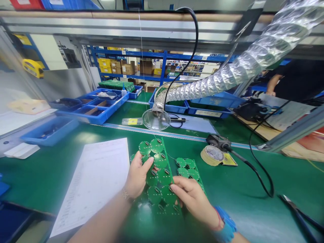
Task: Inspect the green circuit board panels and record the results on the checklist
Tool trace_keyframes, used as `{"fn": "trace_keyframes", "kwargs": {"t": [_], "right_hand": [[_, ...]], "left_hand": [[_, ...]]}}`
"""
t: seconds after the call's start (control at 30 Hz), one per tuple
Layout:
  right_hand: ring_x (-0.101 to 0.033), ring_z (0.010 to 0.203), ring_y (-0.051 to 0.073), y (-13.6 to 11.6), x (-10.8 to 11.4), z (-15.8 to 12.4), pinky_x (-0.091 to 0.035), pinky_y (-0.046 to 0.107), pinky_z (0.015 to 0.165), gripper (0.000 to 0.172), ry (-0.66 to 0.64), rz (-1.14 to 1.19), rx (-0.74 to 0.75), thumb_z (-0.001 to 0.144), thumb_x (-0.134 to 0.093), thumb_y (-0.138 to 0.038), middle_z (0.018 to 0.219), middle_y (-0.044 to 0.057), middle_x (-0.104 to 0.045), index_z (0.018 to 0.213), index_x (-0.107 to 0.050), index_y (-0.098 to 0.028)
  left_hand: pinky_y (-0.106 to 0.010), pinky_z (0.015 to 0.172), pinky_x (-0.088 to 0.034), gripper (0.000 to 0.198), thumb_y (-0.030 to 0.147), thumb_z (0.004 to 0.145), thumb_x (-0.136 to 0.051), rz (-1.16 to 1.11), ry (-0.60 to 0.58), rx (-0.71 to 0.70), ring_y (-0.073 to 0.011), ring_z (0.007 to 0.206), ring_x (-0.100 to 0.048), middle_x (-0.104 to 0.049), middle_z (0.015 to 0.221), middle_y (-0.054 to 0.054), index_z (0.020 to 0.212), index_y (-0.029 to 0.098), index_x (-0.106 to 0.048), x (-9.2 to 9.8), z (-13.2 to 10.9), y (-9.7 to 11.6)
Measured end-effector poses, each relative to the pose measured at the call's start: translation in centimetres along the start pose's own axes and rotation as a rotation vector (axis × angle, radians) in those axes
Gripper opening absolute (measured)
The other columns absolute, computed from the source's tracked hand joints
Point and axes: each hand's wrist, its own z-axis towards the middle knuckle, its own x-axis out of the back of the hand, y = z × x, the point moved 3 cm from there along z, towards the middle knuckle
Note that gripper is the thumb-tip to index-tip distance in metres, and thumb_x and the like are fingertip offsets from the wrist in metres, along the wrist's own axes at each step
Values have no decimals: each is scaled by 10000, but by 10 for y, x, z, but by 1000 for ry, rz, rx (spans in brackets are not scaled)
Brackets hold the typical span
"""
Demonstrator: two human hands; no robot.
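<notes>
A green circuit board panel [165, 175] of several round boards, with a straight strip along its right side, is held tilted between both hands. My left hand [138, 173] grips its left side, thumb lying on top of the round boards. On the lower right edge, my right hand [191, 195] pinches the strip between thumb and fingers. Small parts with metal pins stick up from the round boards. Just right of the held panel, a second circuit board panel [186, 167] lies on the green mat, partly covered by my right hand.
Printed paper [98, 179] lies at left. A clear funnel [156, 118] on a foil duct [212, 84] hangs ahead. A tape roll [212, 155], pliers [295, 209] and a black cable [260, 184] are at right. Blue trays [101, 116] stand back left. Another person's arm [274, 84] shows behind.
</notes>
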Motion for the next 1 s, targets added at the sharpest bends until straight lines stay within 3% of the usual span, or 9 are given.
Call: {"fn": "trace_keyframes", "kwargs": {"t": [0.4, 0.53, 0.67, 0.8, 1.0], "right_hand": [[-458, 435, 74, 1, 5, -1, -354, 191, 442, 246, 21, 26, -13, 859, -422, -334, 543, -42, -446, 723, -551, -175], [-456, 493, 76, 11, 7, 0, -365, 191, 449, 253, 12, 125, -75, 856, -422, -374, 635, -24, -465, 793, -561, -172], [-432, 479, 70, 15, 9, 5, -350, 189, 437, 253, 56, 285, -130, 828, -476, -390, 576, -39, -447, 752, -550, -160], [-396, 451, 49, 8, 31, 6, -339, 175, 419, 225, 210, 435, -189, 779, -557, -364, 554, -49, -453, 708, -536, -150], [-396, 448, 45, 26, 80, -27, -318, 159, 385, 231, 435, 402, -389, 712, -622, -361, 583, -43, -464, 787, -573, -148]], "left_hand": [[-260, 618, -480, 216, 280, 772, -558, -71, -33, -14, -126, 673, -582, -600, 826, 1, 965, 213, -490, -4, -2, 5], [-256, 685, -472, 237, 254, 780, -554, -101, -87, -67, -140, 802, -583, -600, 957, -19, 1007, 230, -490, -6, -5, 7], [-248, 650, -472, 263, 348, 820, -479, -150, -92, -40, -138, 778, -582, -594, 926, -33, 1057, 233, -479, -2, 0, 3], [-247, 608, -477, 284, 407, 807, -474, -118, 65, -51, -125, 717, -577, -578, 851, -20, 1015, 213, -473, 13, 11, 2], [-243, 569, -472, 268, 401, 792, -495, -154, 86, -29, -112, 663, -580, -582, 846, -22, 964, 196, -482, 20, 15, 6]]}}
